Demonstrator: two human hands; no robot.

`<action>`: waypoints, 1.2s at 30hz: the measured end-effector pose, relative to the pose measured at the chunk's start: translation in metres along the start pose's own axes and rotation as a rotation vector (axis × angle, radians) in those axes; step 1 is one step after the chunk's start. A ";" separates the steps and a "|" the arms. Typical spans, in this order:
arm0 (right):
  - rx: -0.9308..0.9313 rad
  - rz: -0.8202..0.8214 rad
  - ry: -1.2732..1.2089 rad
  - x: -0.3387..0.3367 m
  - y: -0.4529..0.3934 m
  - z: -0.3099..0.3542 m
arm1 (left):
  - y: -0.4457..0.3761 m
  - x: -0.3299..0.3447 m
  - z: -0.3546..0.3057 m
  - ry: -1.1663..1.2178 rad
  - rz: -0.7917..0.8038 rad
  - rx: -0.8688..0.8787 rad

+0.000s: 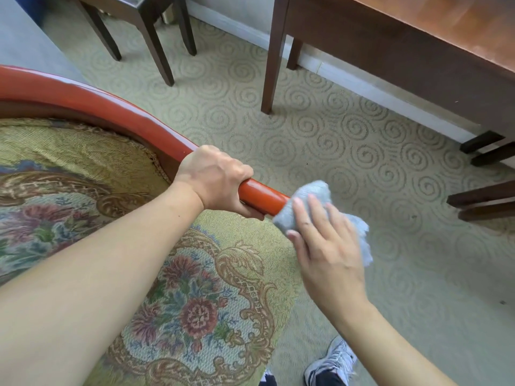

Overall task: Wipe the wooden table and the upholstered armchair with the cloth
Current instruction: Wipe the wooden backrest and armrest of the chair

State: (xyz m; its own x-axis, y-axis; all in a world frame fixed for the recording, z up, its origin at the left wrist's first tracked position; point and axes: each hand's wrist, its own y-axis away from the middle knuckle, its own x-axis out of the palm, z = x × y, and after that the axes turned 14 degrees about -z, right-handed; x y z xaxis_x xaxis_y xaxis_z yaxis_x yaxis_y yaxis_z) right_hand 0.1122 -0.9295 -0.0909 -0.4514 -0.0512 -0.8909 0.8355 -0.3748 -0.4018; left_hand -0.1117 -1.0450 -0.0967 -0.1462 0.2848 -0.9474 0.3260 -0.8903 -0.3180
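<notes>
Cloth (pixel 320 207): grey and soft, bunched up at the front end of the armchair's red wooden arm rail (pixel 262 195). It wraps over the tip of the rail and hangs out to the right, past the chair, over the carpet.
Right hand (pixel 324 246): lies flat on top of the cloth, fingers straight and a little spread, pressing it against the rail tip. The cloth sticks out above the fingertips and on the right side of the hand.
Left hand (pixel 217 179): curled tight around the same red rail, just beside the cloth but not touching it. A short bare bit of rail shows between this hand and the cloth.
Armchair (pixel 83 162): its flowery seat fills the lower left. The red rail bends around its far edge.
Wooden table (pixel 418 37): at the top right, well apart from both hands. Its brown top and dark legs show.
Small dark table (pixel 139 12): at the top left, only its legs and edge show.
Carpet (pixel 348 135): pale green with swirls.
Shoe (pixel 331 363): grey, at the bottom edge.
</notes>
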 end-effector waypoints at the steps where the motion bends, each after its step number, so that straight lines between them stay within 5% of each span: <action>1: -0.033 0.012 -0.014 0.009 -0.015 0.013 | 0.000 0.001 0.001 0.002 -0.001 0.010; 5: -0.076 0.099 -0.055 0.033 -0.052 0.046 | 0.000 0.005 0.004 0.018 0.043 0.053; 9: -0.072 0.010 -0.142 0.024 -0.029 0.015 | 0.000 0.001 0.000 0.004 0.009 0.007; 16: 0.165 -0.043 -0.108 0.000 0.034 -0.042 | -0.001 0.000 0.000 0.007 0.035 -0.034; 21: 0.368 -0.028 -0.017 0.007 0.006 -0.008 | -0.002 0.001 0.001 0.006 0.037 -0.037; 28: 0.229 0.207 -0.041 0.022 -0.063 0.040 | -0.002 0.000 -0.004 -0.005 0.041 -0.058; 36: 0.469 0.225 -0.157 -0.011 -0.007 -0.034 | -0.002 -0.005 -0.002 -0.005 0.028 -0.041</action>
State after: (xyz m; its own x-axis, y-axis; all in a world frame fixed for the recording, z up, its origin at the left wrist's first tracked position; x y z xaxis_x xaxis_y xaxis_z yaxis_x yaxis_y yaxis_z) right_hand 0.1222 -0.8945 -0.0853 -0.3492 -0.3018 -0.8871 0.7036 -0.7097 -0.0356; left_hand -0.1096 -1.0436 -0.0917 -0.1414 0.2584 -0.9556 0.3680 -0.8824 -0.2930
